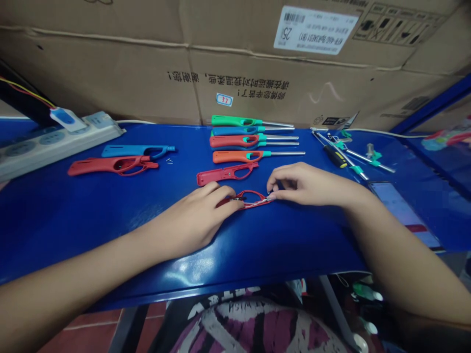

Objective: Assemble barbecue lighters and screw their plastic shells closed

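Observation:
A red lighter casing half (253,191) with a trigger loop lies on the blue table. My left hand (206,213) is closed on its handle end, with thumb and fingers over the part, hiding most of that end. Along the loop's near side runs a thin white wire (253,203). At the front end, my right hand (294,184) pinches with thumb and forefinger, where the wire seems to reach the fingertips. Just beyond lies the matching red casing half (221,175), inner side up. Small dark parts sit in the held half by my left fingertips.
Several assembled lighters (237,157) lie stacked behind. Blue (127,150) and red (95,165) casings and small screws (169,161) are at left, near a power strip (99,125). At right are a screwdriver (334,157), metal lighter tubes (358,156) and a phone (401,211). A cardboard box (147,73) backs the table.

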`<state>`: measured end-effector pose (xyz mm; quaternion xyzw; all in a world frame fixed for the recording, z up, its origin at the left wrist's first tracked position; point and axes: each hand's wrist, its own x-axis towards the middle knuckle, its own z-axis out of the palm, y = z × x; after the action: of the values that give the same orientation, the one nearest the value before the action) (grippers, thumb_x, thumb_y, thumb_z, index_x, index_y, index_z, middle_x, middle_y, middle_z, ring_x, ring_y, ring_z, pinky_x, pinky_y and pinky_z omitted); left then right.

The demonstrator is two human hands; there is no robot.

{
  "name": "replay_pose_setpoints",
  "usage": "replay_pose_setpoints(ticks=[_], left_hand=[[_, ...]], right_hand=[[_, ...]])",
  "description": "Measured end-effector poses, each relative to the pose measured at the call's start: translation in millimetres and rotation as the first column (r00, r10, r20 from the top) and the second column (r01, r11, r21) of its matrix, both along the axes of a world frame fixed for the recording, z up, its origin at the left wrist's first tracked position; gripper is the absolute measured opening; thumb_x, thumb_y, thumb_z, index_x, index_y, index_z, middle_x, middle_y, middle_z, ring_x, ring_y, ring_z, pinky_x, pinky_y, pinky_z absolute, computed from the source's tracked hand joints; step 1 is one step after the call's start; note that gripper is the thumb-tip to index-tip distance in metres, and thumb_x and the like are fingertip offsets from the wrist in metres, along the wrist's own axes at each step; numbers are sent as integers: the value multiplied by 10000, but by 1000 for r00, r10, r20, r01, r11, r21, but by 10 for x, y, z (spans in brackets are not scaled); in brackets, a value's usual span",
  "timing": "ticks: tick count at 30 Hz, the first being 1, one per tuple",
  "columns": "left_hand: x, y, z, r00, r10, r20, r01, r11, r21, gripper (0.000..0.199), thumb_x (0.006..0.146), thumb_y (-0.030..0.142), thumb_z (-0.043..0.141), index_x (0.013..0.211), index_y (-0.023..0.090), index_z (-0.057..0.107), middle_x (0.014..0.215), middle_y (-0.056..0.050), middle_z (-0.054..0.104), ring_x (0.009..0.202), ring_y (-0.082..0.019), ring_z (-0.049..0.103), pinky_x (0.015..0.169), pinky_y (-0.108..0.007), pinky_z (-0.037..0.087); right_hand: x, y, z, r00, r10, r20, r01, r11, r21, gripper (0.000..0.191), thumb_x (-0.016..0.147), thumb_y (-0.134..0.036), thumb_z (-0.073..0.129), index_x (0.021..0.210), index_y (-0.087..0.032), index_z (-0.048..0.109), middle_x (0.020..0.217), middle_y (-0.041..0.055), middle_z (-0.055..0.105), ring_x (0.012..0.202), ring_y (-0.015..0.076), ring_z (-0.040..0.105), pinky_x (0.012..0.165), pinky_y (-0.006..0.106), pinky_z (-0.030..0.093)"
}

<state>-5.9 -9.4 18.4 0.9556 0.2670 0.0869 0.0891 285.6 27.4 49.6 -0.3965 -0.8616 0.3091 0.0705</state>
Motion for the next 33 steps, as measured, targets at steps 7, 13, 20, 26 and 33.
replay_pose_setpoints(ticks=[7, 13, 20, 26, 33], left_hand=[[21, 2, -31, 998, 28, 63, -26, 999, -30, 371, 1025, 173, 415, 1377, 196, 533, 1215, -128, 596, 1123, -270, 545, 950, -447, 512], [16, -12, -31, 991, 43, 124, -35, 997, -64, 349, 1009, 162, 429, 1309, 234, 593, 1261, -119, 566, 1146, -265, 544, 953, -448, 502], [90, 22, -87, 958, 153, 244, -127, 985, -118, 187, 1019, 276, 501, 1110, 217, 653, 1225, -92, 593, 1153, -248, 555, 1008, -470, 473], [116, 47, -88, 933, 177, 314, -141, 981, -134, 160, 1008, 253, 514, 1012, 212, 668, 1169, -83, 624, 1121, -233, 575, 980, -440, 486], [109, 55, -60, 924, 179, 337, -134, 979, -151, 160, 1004, 293, 529, 985, 208, 663, 1166, -85, 627, 1114, -224, 584, 988, -423, 484]], right_hand=[[-67, 38, -75, 990, -126, 60, 134, 978, -161, 252, 832, -414, 727, 830, -163, 728, 532, -62, 482, 515, 91, 386, 555, 256, 300], [-72, 32, -75, 990, -133, 38, 138, 969, -205, 269, 827, -426, 710, 840, -157, 721, 588, -47, 517, 545, 95, 398, 561, 251, 298], [-96, 2, -57, 998, -66, -20, 64, 993, -104, 281, 852, -434, 721, 836, -154, 703, 721, -3, 626, 628, 107, 496, 602, 238, 353], [-116, -19, -51, 999, -10, -33, 9, 999, -38, 253, 884, -402, 704, 824, -156, 703, 757, 12, 644, 647, 114, 521, 616, 243, 376], [-85, -17, -46, 995, 53, -83, -49, 998, 43, 202, 910, -359, 674, 936, -165, 723, 912, 50, 675, 742, 133, 561, 673, 256, 417]])
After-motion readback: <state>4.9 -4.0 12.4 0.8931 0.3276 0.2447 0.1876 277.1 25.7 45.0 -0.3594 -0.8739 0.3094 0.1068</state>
